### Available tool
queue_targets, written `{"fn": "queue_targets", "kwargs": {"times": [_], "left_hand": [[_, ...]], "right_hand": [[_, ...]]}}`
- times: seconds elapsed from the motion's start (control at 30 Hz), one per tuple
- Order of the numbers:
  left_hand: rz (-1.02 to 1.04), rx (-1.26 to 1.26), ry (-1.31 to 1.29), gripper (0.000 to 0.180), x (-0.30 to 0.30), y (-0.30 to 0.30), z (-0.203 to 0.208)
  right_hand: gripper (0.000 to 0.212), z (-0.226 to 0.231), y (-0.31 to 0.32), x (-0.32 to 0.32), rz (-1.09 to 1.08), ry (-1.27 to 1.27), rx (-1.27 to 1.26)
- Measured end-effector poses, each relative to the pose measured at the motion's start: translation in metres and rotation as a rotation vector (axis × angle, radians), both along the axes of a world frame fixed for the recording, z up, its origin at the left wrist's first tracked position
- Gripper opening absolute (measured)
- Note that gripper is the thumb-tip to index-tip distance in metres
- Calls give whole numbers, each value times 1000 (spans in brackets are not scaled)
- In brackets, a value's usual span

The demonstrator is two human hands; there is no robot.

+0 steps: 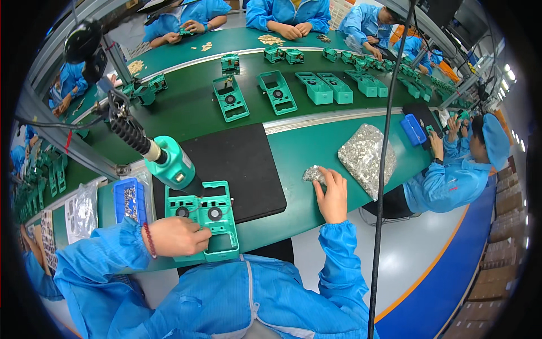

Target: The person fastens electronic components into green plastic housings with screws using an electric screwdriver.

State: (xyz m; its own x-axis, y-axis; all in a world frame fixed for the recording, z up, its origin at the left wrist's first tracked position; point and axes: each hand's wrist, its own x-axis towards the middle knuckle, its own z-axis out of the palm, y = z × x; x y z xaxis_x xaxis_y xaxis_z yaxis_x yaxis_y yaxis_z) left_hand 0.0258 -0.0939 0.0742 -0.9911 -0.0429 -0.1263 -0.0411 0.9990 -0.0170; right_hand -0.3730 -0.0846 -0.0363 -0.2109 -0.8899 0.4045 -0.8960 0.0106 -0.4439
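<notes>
My left hand (179, 236) lies over green plastic housing shells (227, 192), its fingers curled together near the lower frame. Whatever may be between those fingertips is too small to make out. Two round black parts (215, 213) sit in the shells. Just above them hangs a green power screwdriver (171, 163) on a coiled black cord, its dark lower end over the housing's top edge. To the right, my right hand (333, 198) reaches to a little heap of small silvery pieces (310, 173), with fingertips touching it and thumb held apart from the forefinger.
A clear bag of small silvery parts (368, 159) lies right of my right hand. A black mat (243, 164) is behind the housing. The blue parts bin (129, 198) stands left. Beyond, green shells (278, 93) line the belt. A co-worker (457, 169) sits at right; a black cable (386, 141) crosses the view.
</notes>
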Motion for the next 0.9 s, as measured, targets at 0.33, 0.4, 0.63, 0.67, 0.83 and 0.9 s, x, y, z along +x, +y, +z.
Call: {"fn": "queue_targets", "kwargs": {"times": [0.33, 0.4, 0.63, 0.67, 0.83, 0.9], "left_hand": [[248, 12, 180, 15, 1, 28, -37], [233, 64, 180, 15, 6, 36, -39], [369, 182, 286, 28, 3, 52, -52], [397, 213, 305, 30, 4, 54, -54], [534, 275, 398, 33, 11, 75, -52], [543, 343, 518, 30, 6, 86, -64]], "right_hand": [[13, 48, 33, 37, 160, -839, 214], [12, 68, 42, 47, 220, -918, 235], [20, 124, 59, 103, 687, -1102, 650], [22, 126, 60, 111, 754, -1128, 716], [23, 115, 57, 149, 917, -1211, 809], [23, 115, 55, 167, 917, -1256, 820]]}}
